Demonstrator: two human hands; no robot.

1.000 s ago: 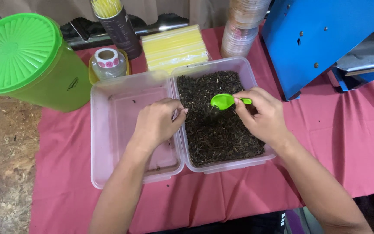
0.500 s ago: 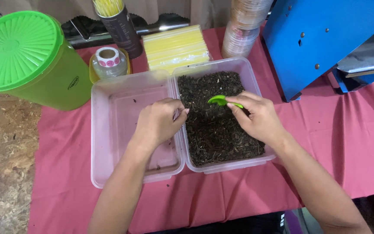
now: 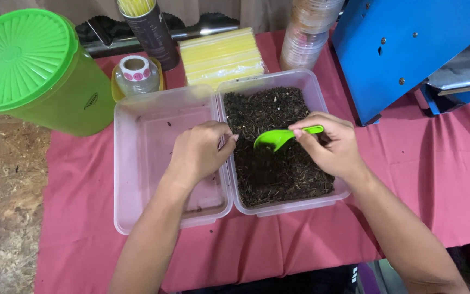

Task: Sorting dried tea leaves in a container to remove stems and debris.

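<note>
Two clear plastic tubs stand side by side on a red cloth. The right tub (image 3: 315, 96) is filled with dark dried leaves (image 3: 278, 163). The left tub (image 3: 137, 179) holds only a few dark crumbs. My right hand (image 3: 330, 147) pinches the handle of a small green scoop (image 3: 278, 137), whose bowl tilts down toward the leaves. My left hand (image 3: 198, 152) is curled with its fingers at the wall shared by the two tubs; what it grips is hidden.
A large green lidded bucket (image 3: 33, 71) stands at the back left. Behind the tubs are a roll of stickers (image 3: 135, 73), a dark cup of yellow straws (image 3: 149, 30), a yellow pack (image 3: 221, 57) and stacked clear lids (image 3: 305, 32). A blue machine (image 3: 403, 49) stands at the back right.
My right hand turned the green scoop from flat above the leaves to bowl-down and shifted it slightly left and lower. My left hand has stayed in place.
</note>
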